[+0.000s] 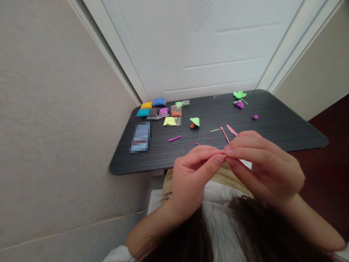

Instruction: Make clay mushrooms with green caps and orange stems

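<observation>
My left hand (195, 174) and my right hand (261, 167) meet fingertip to fingertip above the table's front edge. Pinched between them is a tiny bit of yellow clay (225, 156), mostly hidden by the fingers. Just beyond lie a thin yellow clay strip (215, 130), a pink modelling tool (225, 134) and a pink plastic knife (231, 130), the knife's near end covered by my right hand. Small purple clay bits (196, 143) sit near my left fingers. A purple tool (175, 138) rests further left.
The dark table (158, 156) stands against a white door (218, 47). Several clay packets (143, 112) fill its back left, behind a blurred phone-like object (141, 137). A green-topped clay figure (194, 122) stands mid-table. Green clay leaves (240, 95), purple balls (239, 104) and a purple lump (255, 117) lie right.
</observation>
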Available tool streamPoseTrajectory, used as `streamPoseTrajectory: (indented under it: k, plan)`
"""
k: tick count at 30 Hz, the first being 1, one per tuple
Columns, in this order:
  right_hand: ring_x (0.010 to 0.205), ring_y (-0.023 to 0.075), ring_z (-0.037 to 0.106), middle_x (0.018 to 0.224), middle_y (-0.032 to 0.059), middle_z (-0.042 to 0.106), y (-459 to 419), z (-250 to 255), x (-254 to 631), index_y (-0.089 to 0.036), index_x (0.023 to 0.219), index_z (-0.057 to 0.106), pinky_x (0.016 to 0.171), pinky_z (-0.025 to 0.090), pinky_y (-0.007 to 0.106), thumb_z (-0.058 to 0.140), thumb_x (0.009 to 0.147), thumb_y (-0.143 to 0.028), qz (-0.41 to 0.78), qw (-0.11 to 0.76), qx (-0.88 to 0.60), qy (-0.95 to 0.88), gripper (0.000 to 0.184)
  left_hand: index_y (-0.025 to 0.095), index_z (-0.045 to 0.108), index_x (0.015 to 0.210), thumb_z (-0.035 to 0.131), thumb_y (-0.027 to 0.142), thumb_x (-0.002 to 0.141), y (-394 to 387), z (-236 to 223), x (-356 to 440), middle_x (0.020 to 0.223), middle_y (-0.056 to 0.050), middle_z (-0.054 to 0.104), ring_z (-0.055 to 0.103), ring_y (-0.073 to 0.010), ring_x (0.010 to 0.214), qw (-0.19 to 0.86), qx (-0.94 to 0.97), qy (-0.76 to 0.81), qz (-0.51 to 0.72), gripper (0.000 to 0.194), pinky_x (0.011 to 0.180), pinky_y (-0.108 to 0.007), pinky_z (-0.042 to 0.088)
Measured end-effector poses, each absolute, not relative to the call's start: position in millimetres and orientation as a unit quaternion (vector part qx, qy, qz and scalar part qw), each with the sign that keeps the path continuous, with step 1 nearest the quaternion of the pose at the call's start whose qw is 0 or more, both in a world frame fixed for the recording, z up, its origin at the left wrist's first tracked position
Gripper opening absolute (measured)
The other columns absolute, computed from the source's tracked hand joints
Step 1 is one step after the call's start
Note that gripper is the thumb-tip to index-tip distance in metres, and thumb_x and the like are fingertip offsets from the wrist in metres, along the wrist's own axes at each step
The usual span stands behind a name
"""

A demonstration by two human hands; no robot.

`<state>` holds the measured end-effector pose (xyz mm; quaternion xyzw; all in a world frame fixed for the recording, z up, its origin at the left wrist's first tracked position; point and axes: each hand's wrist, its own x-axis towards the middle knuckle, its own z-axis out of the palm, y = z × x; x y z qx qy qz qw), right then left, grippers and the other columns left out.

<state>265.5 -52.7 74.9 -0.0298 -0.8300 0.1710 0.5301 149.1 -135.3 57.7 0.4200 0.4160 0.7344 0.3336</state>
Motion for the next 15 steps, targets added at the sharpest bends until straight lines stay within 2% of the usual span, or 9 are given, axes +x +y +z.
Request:
streamPoseTrajectory:
  k: [15]
  plan:
    - [0.075, 0.0163, 0.060, 0.083, 0.0011, 0.065, -53.7, 70.2, 266.1, -0.027, 0.098, 0.059, 0.067, 0.051, 0.033, 0.063, 0.066, -0.006, 0.196, 0.512, -0.064, -0.834, 0.038, 0.022, 0.068, 0.077, 0.058, 0.016, 0.074, -135.2, 57.1, 149.3, 0.078, -0.001, 0.063, 0.056, -0.0120, 0.076, 0.361, 0.403, 0.431, 0.722, 0.012, 0.074, -0.027, 0.044]
